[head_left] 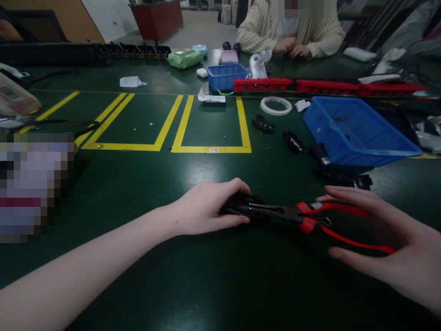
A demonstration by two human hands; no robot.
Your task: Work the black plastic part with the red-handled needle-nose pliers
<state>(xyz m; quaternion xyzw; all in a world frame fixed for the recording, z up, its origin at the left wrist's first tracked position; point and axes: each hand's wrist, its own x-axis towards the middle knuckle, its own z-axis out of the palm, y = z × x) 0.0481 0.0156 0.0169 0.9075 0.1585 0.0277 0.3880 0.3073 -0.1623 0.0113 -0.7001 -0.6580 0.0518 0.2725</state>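
My left hand [210,207] is closed around a black plastic part [243,206], most of which its fingers and palm cover. The long jaws of a pair of red-handled needle-nose pliers [287,212] reach to the right end of that part. Whether the jaws grip it or only touch it is hard to make out. The pliers' handles are spread, with a small wire spring between them. Around those handles curves my right hand [389,234], thumb on the near side and fingers on the far side, partly cut off by the frame's right edge.
Loose black parts [292,141] lie near a large blue bin [361,133] at right. Behind are a tape roll [275,106], a small blue bin [225,77] and red strips [327,86]. Yellow tape [210,149] marks the green table. Across it sits a person [289,32].
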